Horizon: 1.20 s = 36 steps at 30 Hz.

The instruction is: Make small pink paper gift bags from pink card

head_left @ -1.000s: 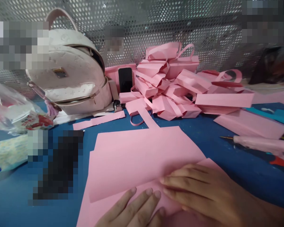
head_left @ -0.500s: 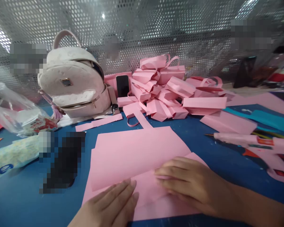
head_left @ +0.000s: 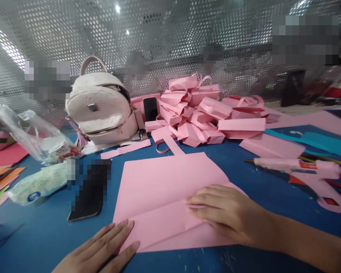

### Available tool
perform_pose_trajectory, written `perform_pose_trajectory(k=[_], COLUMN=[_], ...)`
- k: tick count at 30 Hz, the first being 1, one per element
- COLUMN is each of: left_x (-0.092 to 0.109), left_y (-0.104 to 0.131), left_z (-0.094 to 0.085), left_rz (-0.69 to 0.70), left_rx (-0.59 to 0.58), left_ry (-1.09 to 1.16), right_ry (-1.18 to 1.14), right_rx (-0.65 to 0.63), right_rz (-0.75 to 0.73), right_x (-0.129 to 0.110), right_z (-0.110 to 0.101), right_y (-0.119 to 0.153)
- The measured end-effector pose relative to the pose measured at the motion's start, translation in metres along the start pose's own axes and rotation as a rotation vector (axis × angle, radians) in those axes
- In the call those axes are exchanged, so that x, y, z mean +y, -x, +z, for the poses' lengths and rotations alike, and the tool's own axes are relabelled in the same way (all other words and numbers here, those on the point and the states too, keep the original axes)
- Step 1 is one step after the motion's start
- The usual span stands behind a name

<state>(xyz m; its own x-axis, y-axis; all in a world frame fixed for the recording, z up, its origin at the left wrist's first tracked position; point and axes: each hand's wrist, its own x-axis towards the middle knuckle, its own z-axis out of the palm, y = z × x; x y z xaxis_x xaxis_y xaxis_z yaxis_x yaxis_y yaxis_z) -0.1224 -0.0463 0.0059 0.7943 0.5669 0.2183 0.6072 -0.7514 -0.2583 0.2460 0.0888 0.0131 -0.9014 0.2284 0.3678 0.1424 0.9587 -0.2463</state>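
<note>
Pink paper (head_left: 159, 178) lies on the blue table, its near part folded over into a long flap. My left hand (head_left: 102, 246) rests with its fingers stretched out on the flap's left end, at the paper's lower left corner. Toward the right, my right hand (head_left: 224, 212) lies on the paper with fingers extended and close together, pressing near the crease. A pink strip (head_left: 173, 145) touches the paper's far edge.
Pink paper bags (head_left: 193, 113) are heaped behind the paper. A white backpack (head_left: 102, 106) and a phone (head_left: 88, 189) are at left, with a tissue packet (head_left: 42, 182) and plastic bag (head_left: 34, 132). A pink glue gun (head_left: 307, 170) lies at right.
My left hand has slid left along the flap to its end. My right hand stays nearly in place. The view has shifted a little to the left.
</note>
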Motion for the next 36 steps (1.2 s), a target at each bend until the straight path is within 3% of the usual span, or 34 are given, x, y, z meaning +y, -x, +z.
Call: perform_pose_trajectory(k=[5, 10, 14, 21, 26, 29, 33, 36], left_x=[-0.001, 0.01, 0.017, 0.031, 0.03, 0.029, 0.032, 0.033], left_y=[-0.001, -0.016, -0.037, -0.083, -0.12, -0.134, -0.146, -0.154], left_z=[0.0, -0.003, 0.003, 0.036, 0.026, 0.017, 0.019, 0.025], left_rz=[0.058, 0.019, 0.018, 0.093, 0.153, 0.15, 0.139, 0.145], left_rx=[0.024, 0.062, 0.073, 0.107, 0.009, 0.015, 0.123, 0.147], left_ry=[-0.086, -0.218, -0.195, -0.083, -0.04, -0.036, -0.016, 0.029], right_ry=[0.01, 0.005, -0.006, -0.017, -0.041, -0.154, -0.417, -0.477], right_rx=[-0.006, -0.013, -0.018, -0.024, 0.003, 0.073, 0.303, 0.474], right_rz=[-0.006, 0.0, 0.006, 0.013, 0.02, 0.131, 0.418, 0.513], right_x=[-0.001, -0.001, -0.001, -0.002, -0.001, 0.002, 0.007, 0.004], right_z=[-0.001, -0.001, -0.002, 0.0, 0.003, 0.003, 0.001, -0.003], right_y=[-0.001, 0.0, -0.001, 0.001, 0.005, 0.008, 0.009, 0.009])
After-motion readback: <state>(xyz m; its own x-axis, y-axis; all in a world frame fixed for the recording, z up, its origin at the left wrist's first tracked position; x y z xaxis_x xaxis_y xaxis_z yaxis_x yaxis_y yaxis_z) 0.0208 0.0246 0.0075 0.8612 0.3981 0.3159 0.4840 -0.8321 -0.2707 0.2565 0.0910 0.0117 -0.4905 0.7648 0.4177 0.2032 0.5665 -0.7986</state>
